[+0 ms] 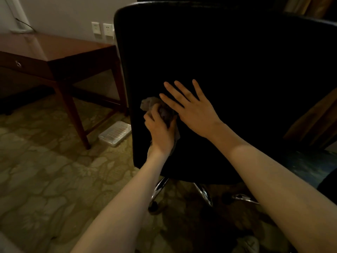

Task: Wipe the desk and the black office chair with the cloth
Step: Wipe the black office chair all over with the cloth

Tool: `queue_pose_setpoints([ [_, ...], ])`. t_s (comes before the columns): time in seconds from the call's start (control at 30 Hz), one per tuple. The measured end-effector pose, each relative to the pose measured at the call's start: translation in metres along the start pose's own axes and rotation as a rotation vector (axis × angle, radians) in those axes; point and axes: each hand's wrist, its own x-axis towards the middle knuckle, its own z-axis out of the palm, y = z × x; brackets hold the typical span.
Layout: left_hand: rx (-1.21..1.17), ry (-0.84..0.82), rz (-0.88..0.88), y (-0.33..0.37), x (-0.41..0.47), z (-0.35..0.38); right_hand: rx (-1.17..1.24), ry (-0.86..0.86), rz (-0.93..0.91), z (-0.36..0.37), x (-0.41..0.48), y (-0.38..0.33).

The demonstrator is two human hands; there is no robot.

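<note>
The black office chair (228,57) fills the centre and right, its tall backrest turned toward me. My left hand (159,128) grips a bunched grey cloth (164,111) and holds it against the lower left of the backrest. My right hand (191,106) lies flat on the backrest just right of the cloth, fingers straight and spread. The brown wooden desk (54,46) stands at the upper left, apart from both hands.
A clear plastic tray (115,132) lies on the patterned carpet under the desk's near corner. The chair's chrome base legs (202,194) and a caster (153,207) spread out below the seat. Wall sockets (102,29) sit behind the desk. A curtain hangs at the right edge.
</note>
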Motion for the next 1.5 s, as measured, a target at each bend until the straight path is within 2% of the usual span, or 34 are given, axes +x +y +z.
queue_pose_setpoints([
  [0.17,0.214,-0.089,-0.018,-0.019,-0.034,0.032,0.146,-0.021,0.074,0.005,-0.065,0.018],
  [0.23,0.229,-0.188,-0.067,-0.028,-0.045,0.049,0.146,-0.034,0.078,0.013,-0.091,0.028],
  [0.3,0.34,-0.279,-0.08,-0.035,-0.057,0.058,0.177,-0.066,0.091,0.019,-0.107,0.035],
  [0.4,0.409,-0.343,0.088,-0.037,-0.075,0.061,0.211,-0.089,0.15,0.026,-0.116,0.038],
  [0.47,0.342,-0.294,0.217,-0.028,-0.08,0.059,0.249,-0.059,0.193,0.027,-0.119,0.037],
  [0.57,0.174,-0.089,0.366,0.007,-0.061,0.054,0.306,-0.015,0.269,0.021,-0.13,0.036],
  [0.67,0.169,0.033,0.427,0.048,-0.033,0.058,0.379,-0.039,0.444,0.017,-0.15,0.045],
  [0.77,0.264,-0.032,0.384,0.067,-0.033,0.072,0.594,-0.085,0.746,0.013,-0.166,0.065],
  [0.9,0.532,-0.235,0.616,0.052,-0.066,0.101,0.663,-0.28,0.891,0.005,-0.173,0.082],
  [1.03,0.56,-0.331,0.621,0.05,-0.09,0.126,0.818,-0.38,1.146,0.004,-0.188,0.097],
  [1.1,0.525,-0.318,0.658,0.051,-0.093,0.128,0.929,-0.394,1.268,0.009,-0.197,0.107],
  [1.2,0.411,-0.203,0.733,0.064,-0.083,0.124,1.228,-0.352,1.423,0.02,-0.199,0.123],
  [1.3,0.4,-0.097,0.763,0.092,-0.067,0.123,1.49,-0.274,1.494,0.035,-0.193,0.128],
  [1.4,0.478,-0.06,0.731,0.105,-0.063,0.134,1.52,-0.242,1.558,0.046,-0.197,0.13],
  [1.5,0.581,-0.015,0.754,0.103,-0.074,0.15,1.575,-0.248,1.529,0.048,-0.207,0.136],
])
